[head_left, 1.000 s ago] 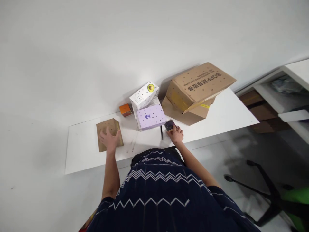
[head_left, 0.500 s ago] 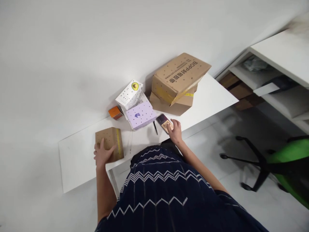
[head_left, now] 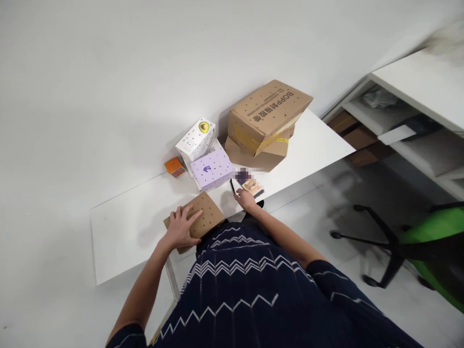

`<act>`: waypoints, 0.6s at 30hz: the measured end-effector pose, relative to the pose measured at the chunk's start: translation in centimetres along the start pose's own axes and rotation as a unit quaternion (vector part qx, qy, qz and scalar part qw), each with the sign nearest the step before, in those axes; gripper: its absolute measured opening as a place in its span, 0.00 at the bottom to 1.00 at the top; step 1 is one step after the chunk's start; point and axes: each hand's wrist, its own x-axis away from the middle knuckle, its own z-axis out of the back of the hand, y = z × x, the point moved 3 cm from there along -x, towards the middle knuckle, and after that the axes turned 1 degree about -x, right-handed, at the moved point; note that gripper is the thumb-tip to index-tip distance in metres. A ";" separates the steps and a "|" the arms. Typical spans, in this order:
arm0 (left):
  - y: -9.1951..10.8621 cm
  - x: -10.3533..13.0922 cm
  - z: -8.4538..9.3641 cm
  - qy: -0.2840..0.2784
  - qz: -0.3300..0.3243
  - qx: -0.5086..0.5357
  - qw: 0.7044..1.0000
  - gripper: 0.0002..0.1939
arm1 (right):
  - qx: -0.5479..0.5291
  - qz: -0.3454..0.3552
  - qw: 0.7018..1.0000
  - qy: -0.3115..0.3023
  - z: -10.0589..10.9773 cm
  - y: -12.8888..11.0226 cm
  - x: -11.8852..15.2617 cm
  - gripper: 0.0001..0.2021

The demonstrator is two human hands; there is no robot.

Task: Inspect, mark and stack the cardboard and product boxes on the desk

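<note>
A dark-speckled brown box (head_left: 208, 212) lies under the spread left hand (head_left: 180, 228); the right hand (head_left: 245, 199), grip unclear, meets a pen (head_left: 232, 185); shelving (head_left: 420, 82) holds cartons (head_left: 359, 139).

1. Table (head_left: 119, 241): against the wall (head_left: 119, 96).
2. Box pile (head_left: 212, 169): on the table, mid-length; lone box (head_left: 174, 167) to its left.
3. Right of the pile: upper carton (head_left: 270, 113) on lower carton (head_left: 259, 157).
4. Before the cartons: phone (head_left: 250, 183); pen (head_left: 232, 185) left of it, right hand (head_left: 246, 199) at its near end.
5. Front edge: carton (head_left: 208, 212) under left hand (head_left: 181, 226).
6. Far right: shelves (head_left: 416, 87), chair (head_left: 427, 229) before them.
</note>
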 end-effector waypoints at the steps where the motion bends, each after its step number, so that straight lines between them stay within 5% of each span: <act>1: 0.2 -0.5 -0.1 0.001 -0.015 0.001 1.000 0.53 | -0.001 -0.010 1.000 0.004 -0.1 -0.3 -0.9 0.15; 8: 2.1 -3.8 -0.1 -0.074 -0.097 -0.039 0.992 0.56 | -0.050 -0.064 0.997 0.017 -0.9 -0.8 -3.6 0.14; 18: 5.2 -10.4 -2.4 0.008 -0.153 -0.035 0.988 0.53 | -0.222 -0.148 0.960 0.090 -0.6 6.8 4.1 0.04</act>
